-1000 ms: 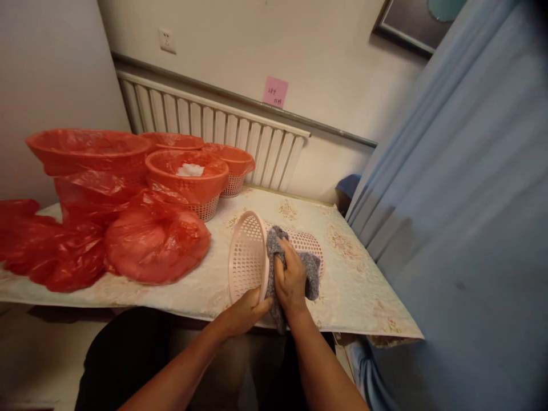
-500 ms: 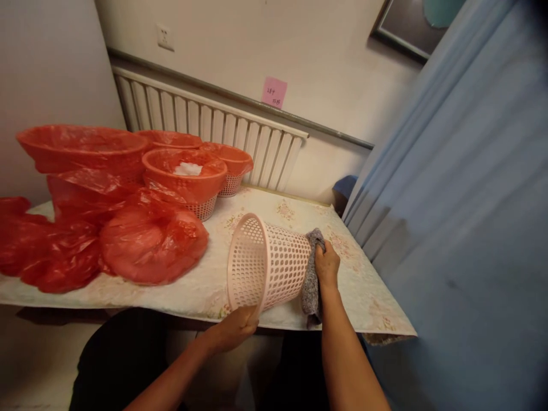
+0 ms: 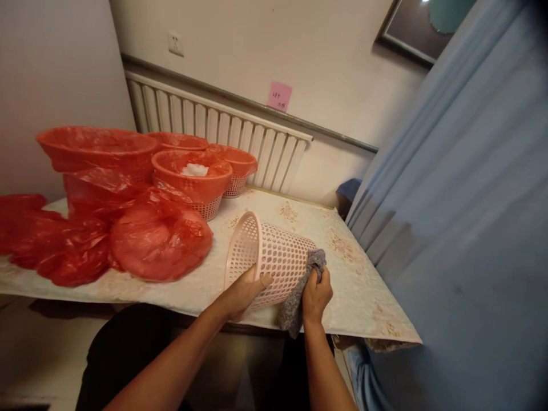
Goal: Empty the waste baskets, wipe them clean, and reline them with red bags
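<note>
A pale pink perforated wastebasket (image 3: pixel 280 260) lies tilted on its side over the table, its mouth toward the left and its base toward the right. My left hand (image 3: pixel 248 291) grips the near side of its rim, the thumb on the outer wall and the fingers hidden inside. With my right hand (image 3: pixel 317 294) I hold a bunched grey cloth (image 3: pixel 295 305) against the base end of the basket. The cloth's loose end hangs down by the table's front edge.
Several baskets lined with red plastic bags (image 3: pixel 192 181) stand at the left, one holding something white. Loose red bags (image 3: pixel 160 242) lie before them. The table (image 3: pixel 363 302) has a flowered cover. A radiator (image 3: pixel 205 117) is behind; a blue curtain (image 3: pixel 449 188) hangs at right.
My left hand has moved up along the rim, its thumb now over the outer wall. My right hand and the cloth have shifted down and left around the base, and the basket has turned slightly.
</note>
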Tool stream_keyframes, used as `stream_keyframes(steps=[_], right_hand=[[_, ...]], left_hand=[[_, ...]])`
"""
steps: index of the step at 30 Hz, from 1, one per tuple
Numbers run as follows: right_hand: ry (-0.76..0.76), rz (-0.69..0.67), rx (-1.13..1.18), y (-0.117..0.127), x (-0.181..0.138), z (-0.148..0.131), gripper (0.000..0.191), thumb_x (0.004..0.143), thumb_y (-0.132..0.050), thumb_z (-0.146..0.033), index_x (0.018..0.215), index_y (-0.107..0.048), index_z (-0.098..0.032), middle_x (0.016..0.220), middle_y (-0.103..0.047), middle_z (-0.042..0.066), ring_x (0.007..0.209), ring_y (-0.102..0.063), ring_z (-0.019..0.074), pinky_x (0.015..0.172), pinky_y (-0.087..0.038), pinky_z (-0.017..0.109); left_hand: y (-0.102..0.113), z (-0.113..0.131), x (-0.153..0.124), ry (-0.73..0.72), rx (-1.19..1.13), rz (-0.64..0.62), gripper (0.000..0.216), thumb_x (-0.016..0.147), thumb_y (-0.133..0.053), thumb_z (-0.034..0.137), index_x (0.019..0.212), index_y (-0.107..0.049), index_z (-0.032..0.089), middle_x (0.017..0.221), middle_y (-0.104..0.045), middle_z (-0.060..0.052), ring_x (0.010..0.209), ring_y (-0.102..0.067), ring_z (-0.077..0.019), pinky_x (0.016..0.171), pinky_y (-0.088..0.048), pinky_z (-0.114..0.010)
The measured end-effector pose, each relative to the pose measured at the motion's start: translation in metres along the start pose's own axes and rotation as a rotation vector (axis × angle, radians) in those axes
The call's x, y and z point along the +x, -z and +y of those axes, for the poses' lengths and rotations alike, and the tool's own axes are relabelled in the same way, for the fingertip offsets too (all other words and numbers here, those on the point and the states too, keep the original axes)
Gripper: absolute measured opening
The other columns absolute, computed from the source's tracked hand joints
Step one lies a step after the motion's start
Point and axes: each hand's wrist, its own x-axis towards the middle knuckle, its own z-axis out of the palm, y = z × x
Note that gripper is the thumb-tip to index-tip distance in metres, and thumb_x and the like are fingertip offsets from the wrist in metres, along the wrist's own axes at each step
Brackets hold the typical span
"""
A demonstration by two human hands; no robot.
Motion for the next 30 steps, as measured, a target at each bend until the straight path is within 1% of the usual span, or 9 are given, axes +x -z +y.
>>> stream_keyframes(steps=[5, 8, 10, 15, 19, 22, 26, 28, 30], right_hand=[[0.328, -0.163, 0.144, -0.002, -0.042, -0.044, 0.044, 0.091, -0.04, -0.026, 0.131, -0.054, -0.013, 0.137, -0.053, 0.014, 0.131, -0.046, 0.0243, 0.109, -0.035, 0.045], [0.554, -0.312, 0.208, -0.002, -0.047, -0.074, 0.044, 0.09, -0.039, -0.017, 0.132, -0.053, -0.018, 0.138, -0.053, 0.009, 0.133, -0.043, 0.0207, 0.111, -0.035, 0.043], [0.638, -0.376, 0.226, -0.004, -0.039, -0.088, 0.045, 0.089, -0.039, -0.014, 0.132, -0.053, -0.019, 0.136, -0.055, 0.007, 0.133, -0.044, 0.0192, 0.111, -0.035, 0.042], [0.575, -0.4, 0.181, -0.011, 0.001, -0.103, 0.04, 0.091, -0.044, -0.02, 0.129, -0.055, -0.021, 0.131, -0.059, 0.007, 0.124, -0.052, 0.0206, 0.107, -0.039, 0.04], [0.419, -0.392, 0.092, -0.01, 0.026, -0.095, 0.032, 0.091, -0.044, -0.026, 0.117, -0.062, -0.023, 0.113, -0.068, 0.006, 0.104, -0.062, 0.0224, 0.094, -0.047, 0.039], [0.378, -0.352, 0.047, -0.008, 0.03, -0.083, 0.033, 0.091, -0.044, -0.026, 0.118, -0.062, -0.021, 0.114, -0.067, 0.007, 0.106, -0.061, 0.0235, 0.096, -0.045, 0.04], [0.426, -0.346, 0.062, -0.007, 0.019, -0.072, 0.04, 0.09, -0.043, -0.023, 0.128, -0.056, -0.022, 0.131, -0.059, 0.007, 0.124, -0.052, 0.0218, 0.107, -0.038, 0.041], [0.429, -0.347, 0.067, -0.005, 0.015, -0.07, 0.042, 0.09, -0.042, -0.021, 0.129, -0.055, -0.023, 0.134, -0.056, 0.006, 0.128, -0.049, 0.021, 0.109, -0.036, 0.042], [0.433, -0.35, 0.069, -0.003, 0.015, -0.067, 0.044, 0.089, -0.042, -0.02, 0.131, -0.054, -0.025, 0.135, -0.056, 0.005, 0.129, -0.048, 0.0202, 0.109, -0.036, 0.041]], left_hand=[[0.012, -0.006, -0.004, 0.011, 0.055, -0.139, 0.054, 0.082, -0.061, 0.034, 0.131, -0.05, 0.014, 0.129, -0.061, -0.012, 0.117, -0.057, -0.0254, 0.108, -0.037, -0.046], [0.02, -0.009, -0.006, 0.019, 0.165, -0.17, 0.056, 0.081, -0.06, 0.031, 0.133, -0.049, 0.014, 0.129, -0.06, -0.011, 0.118, -0.054, -0.0264, 0.109, -0.036, -0.048], [0.024, -0.011, -0.008, 0.017, 0.235, -0.17, 0.056, 0.081, -0.06, 0.03, 0.133, -0.049, 0.015, 0.131, -0.059, -0.009, 0.123, -0.05, -0.0269, 0.11, -0.033, -0.047], [0.026, -0.019, -0.019, 0.065, 0.245, -0.279, 0.048, 0.081, -0.058, 0.025, 0.127, -0.056, 0.015, 0.125, -0.064, -0.006, 0.119, -0.054, -0.0259, 0.11, -0.035, -0.044], [0.03, -0.034, -0.031, 0.051, 0.25, -0.378, 0.053, 0.079, -0.058, 0.019, 0.131, -0.054, 0.021, 0.134, -0.059, -0.003, 0.128, -0.048, -0.0239, 0.116, -0.026, -0.044], [0.031, -0.038, -0.035, 0.05, 0.257, -0.399, 0.055, 0.076, -0.061, 0.019, 0.131, -0.055, 0.022, 0.136, -0.057, -0.003, 0.132, -0.044, -0.0247, 0.117, -0.022, -0.046], [0.013, -0.019, -0.026, 0.075, 0.047, -0.264, 0.061, 0.077, -0.068, 0.027, 0.134, -0.05, 0.018, 0.135, -0.057, -0.01, 0.126, -0.05, -0.0278, 0.111, -0.033, -0.048], [-0.001, -0.006, -0.019, 0.08, -0.062, -0.144, 0.057, 0.081, -0.065, 0.03, 0.134, -0.05, 0.015, 0.132, -0.059, -0.013, 0.124, -0.052, -0.0281, 0.11, -0.034, -0.048], [-0.011, 0.004, -0.013, 0.08, -0.13, -0.09, 0.052, 0.082, -0.064, 0.031, 0.13, -0.053, 0.014, 0.128, -0.062, -0.014, 0.124, -0.052, -0.0287, 0.109, -0.035, -0.048]])
